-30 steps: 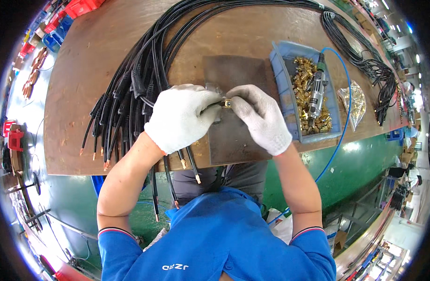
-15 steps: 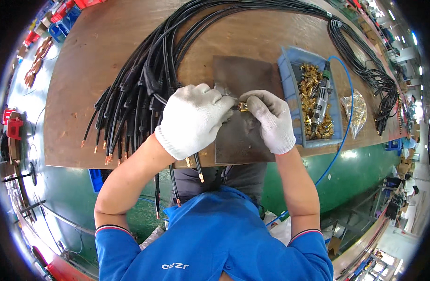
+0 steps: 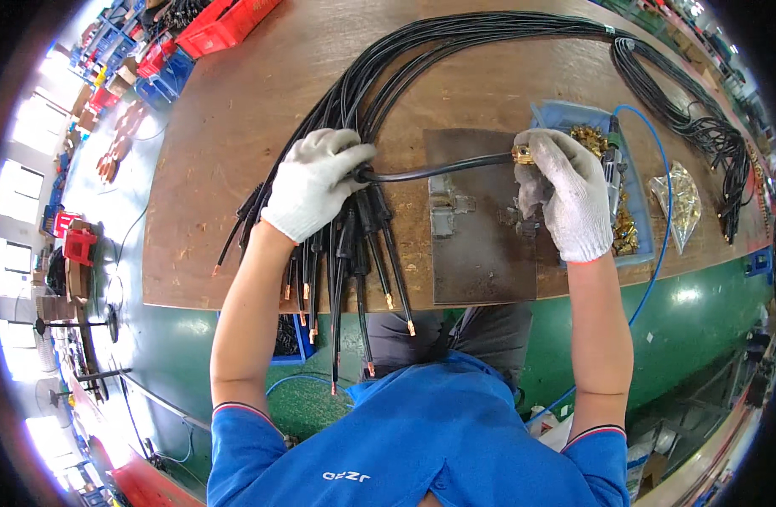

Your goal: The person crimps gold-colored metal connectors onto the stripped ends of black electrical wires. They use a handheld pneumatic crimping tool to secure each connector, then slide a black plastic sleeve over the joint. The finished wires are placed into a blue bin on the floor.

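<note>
My left hand (image 3: pixel 314 181), in a white glove, grips a black cable (image 3: pixel 443 168) where it leaves the bundle of black cables (image 3: pixel 354 228). The cable runs right across a dark metal plate (image 3: pixel 476 245) to my right hand (image 3: pixel 565 194), also gloved. That hand holds the cable's end, where a brass fitting (image 3: pixel 521 154) sits. A small metal fixture (image 3: pixel 445 209) is mounted on the plate between my hands. Several cable ends with bare copper tips hang over the table's near edge.
A blue tray (image 3: pixel 637 221) with brass fittings and a tool lies just right of my right hand. A clear bag of brass parts (image 3: pixel 680 203) lies beyond it. A blue hose (image 3: pixel 663 245) loops over the tray. Coiled black cable (image 3: pixel 709 127) fills the far right. Red and blue bins (image 3: pixel 210 29) stand far left.
My hands have moved apart. The left went left to the bundle, the right went right toward the tray, and the black cable is now stretched between them over the plate.
</note>
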`<state>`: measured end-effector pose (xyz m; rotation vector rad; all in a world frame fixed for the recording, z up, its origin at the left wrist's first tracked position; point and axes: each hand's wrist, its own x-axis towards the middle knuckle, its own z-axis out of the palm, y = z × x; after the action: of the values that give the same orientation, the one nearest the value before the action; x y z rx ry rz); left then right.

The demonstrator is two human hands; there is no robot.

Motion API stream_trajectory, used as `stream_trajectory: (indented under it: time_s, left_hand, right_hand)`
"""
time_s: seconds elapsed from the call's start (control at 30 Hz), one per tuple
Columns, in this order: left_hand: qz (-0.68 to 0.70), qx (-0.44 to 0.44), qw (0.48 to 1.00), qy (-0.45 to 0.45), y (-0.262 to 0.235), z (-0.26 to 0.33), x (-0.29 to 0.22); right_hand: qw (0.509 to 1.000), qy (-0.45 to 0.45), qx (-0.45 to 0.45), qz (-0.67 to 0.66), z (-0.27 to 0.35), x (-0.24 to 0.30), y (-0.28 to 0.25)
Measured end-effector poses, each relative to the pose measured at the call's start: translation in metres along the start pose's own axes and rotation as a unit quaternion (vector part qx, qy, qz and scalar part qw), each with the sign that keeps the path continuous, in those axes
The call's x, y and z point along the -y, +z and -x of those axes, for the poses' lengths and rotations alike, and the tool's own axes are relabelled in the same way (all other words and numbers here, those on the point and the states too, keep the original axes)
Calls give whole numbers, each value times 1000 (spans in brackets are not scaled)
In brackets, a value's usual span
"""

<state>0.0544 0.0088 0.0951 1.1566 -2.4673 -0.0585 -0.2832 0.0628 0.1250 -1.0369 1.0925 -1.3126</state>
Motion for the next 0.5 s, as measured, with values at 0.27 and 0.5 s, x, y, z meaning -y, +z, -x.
stream_trajectory:
  time_s: [0.27, 0.5]
  left_hand:
    - [138, -9, 990, 10, -6, -2, -47]
    - [258, 71, 952, -148, -8, 5, -76]
  right_hand:
    - [995, -47, 69, 54, 40, 12, 20]
    - [976, -104, 91, 168, 60, 3, 27]
